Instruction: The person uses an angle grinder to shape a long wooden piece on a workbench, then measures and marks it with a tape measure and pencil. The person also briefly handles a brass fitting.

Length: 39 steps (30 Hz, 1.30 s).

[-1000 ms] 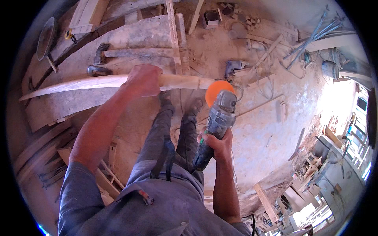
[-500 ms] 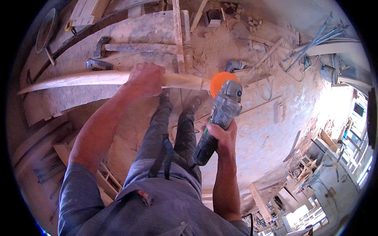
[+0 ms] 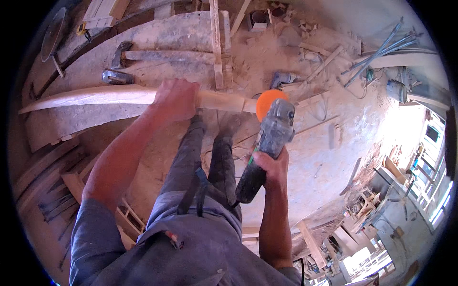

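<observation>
1. Grips the curved wooden piece (image 3: 114, 95) with the left hand (image 3: 175, 99), fully closed over it, right of its middle, with no open gap showing.
2. Grips the angle grinder (image 3: 274, 136) with the right hand (image 3: 273, 164), closed around the dark rear body behind the grey head.
3. Place of the wooden piece: crosswise in front of the body, over the near edge of the dusty tabletop (image 3: 186, 33), with the right end reaching past it to the orange disc (image 3: 270, 102). Seemingly touching there; cannot tell for certain, nor tell about support from beneath.
4. Likeliest trouble: a kick or skid of the disc at the wood's end, from a one-handed hold on the grinder.
5. Also possible: a roll or swing of the wood, from steadying at a single visible point.
6. Worse: a cut to the left hand, from a slip of the disc leftward along the same piece.
7. Less likely: a snag on the dark straps (image 3: 189, 190) hanging at the waist, from leaning too close.
8. Counted: two hands, one wooden piece, one grinder, one disc, two straps; on the tabletop, one hammer-like tool (image 3: 167, 56) and one dark metal tool (image 3: 117, 77); on the floor (image 3: 305, 171), one blue-grey power tool (image 3: 282, 79). Farther right, several overlapping rods (image 3: 389, 50), too tangled for counting.
</observation>
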{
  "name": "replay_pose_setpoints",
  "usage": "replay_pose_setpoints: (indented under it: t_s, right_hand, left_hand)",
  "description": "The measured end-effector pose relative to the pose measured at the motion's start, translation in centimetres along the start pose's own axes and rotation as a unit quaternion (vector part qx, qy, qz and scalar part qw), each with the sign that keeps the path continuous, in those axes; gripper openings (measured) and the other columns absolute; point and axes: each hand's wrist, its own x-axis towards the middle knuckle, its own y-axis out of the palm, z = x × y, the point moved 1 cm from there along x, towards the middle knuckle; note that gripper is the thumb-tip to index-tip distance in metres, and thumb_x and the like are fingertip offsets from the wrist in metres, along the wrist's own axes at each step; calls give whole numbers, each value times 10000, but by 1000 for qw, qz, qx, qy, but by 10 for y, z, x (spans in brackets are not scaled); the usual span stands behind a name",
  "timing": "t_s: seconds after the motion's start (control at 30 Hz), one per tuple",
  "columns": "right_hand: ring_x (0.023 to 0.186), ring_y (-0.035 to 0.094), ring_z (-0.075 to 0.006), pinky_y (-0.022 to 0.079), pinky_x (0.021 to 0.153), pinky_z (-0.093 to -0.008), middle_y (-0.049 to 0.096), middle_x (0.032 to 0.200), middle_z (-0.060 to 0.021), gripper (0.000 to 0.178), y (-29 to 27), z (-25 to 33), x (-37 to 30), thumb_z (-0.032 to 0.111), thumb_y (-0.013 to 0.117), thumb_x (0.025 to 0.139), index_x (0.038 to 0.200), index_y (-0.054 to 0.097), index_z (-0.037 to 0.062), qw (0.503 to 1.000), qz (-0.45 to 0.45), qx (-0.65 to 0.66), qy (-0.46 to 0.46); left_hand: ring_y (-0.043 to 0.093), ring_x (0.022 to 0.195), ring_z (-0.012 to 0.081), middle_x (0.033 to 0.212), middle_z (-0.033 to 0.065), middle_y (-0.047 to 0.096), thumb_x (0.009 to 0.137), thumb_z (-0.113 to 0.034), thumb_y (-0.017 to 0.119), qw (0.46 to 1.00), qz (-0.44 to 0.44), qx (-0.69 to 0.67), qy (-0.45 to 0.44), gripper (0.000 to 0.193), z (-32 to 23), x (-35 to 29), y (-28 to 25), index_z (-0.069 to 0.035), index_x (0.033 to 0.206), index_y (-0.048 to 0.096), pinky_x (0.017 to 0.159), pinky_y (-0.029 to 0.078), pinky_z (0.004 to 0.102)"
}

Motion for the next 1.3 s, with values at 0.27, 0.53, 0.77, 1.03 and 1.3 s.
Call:
replay_pose_setpoints:
  t_s: [0.27, 0.53, 0.77, 1.03, 1.3]
  right_hand:
    - [702, 716, -270, 606, 659, -400, 679, 867, -140, 516, 13, -9, -11, 111, 803, 709, 1152, 579, -32, 998, 37, 8, 46]
    - [706, 711, -283, 613, 661, -414, 691, 869, -162, 585, -10, -4, -5, 161, 827, 693, 1178, 572, -41, 999, -1, 31, 35]
    - [724, 718, -265, 604, 663, -383, 688, 873, -143, 557, -7, -17, -21, 144, 812, 679, 1156, 594, -43, 999, 11, -26, 44]
    - [719, 716, -263, 604, 642, -392, 698, 890, -162, 520, 0, -2, 0, 182, 795, 726, 1147, 586, -42, 999, -24, 23, 32]
    - [710, 715, -264, 607, 646, -400, 692, 878, -148, 551, -11, -28, -20, 179, 830, 685, 1126, 584, -41, 998, 41, 28, 45]
  left_hand:
    - [720, 924, 431, 894, 233, 731, 771, -115, 688, 991, -126, -38, 17, 226, 2, -10, 32, -46, 986, 692, 817, 554, 541]
    - [705, 920, 433, 902, 219, 717, 795, -125, 699, 993, -104, -39, 30, 232, 6, -10, 35, -42, 1011, 693, 853, 540, 539]
    - [711, 990, 425, 983, 241, 731, 825, -159, 701, 997, 62, -8, 33, 281, 4, 3, 7, -37, 1077, 721, 884, 548, 551]
    - [716, 1000, 413, 1008, 219, 743, 781, -171, 741, 999, 18, -33, 9, 323, 1, -6, 19, -83, 1092, 740, 880, 558, 528]
    - [720, 983, 411, 972, 209, 749, 768, -135, 729, 1000, 11, -28, -4, 304, 5, -3, 27, -88, 1068, 746, 869, 552, 538]
